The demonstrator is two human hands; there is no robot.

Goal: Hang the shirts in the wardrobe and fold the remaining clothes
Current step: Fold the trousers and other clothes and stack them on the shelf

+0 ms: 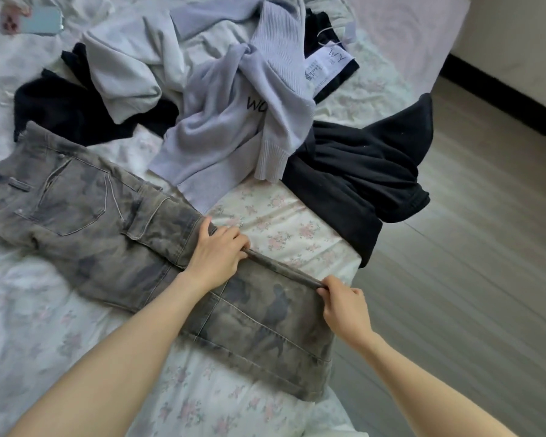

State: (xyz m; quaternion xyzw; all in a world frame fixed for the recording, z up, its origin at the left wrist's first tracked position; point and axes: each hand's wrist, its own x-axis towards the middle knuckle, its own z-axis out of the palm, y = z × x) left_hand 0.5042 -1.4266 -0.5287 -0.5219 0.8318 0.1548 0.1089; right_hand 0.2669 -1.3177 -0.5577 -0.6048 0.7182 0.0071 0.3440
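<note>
My left hand has its fingers curled over the far edge of the jeans, thumb lying on top of the cloth, gripping the fold about midway along the leg. My right hand pinches the same edge farther toward the hem, fingertips closed on the rolled seam near the corner of the bed. Between the two hands that edge is pulled into a taut ridge. The jeans are grey with darker blotches and lie flat across the bed sheet, waist and back pocket off to my left, leg running down to my right, the hem reaching close to the mattress edge. The sheet is pale with small pink flowers. Just beyond the jeans sits a heap of clothes: a lilac sweater with dark lettering on the front, partly draped over a black garment that hangs over the side of the bed. Behind the sweater is a pale grey top, and under it another black piece touching the waistband of the jeans. A further dark item with a white paper tag lies at the back of the heap. A phone rests on the sheet in the far left corner. Wooden floor shows to my right.
</note>
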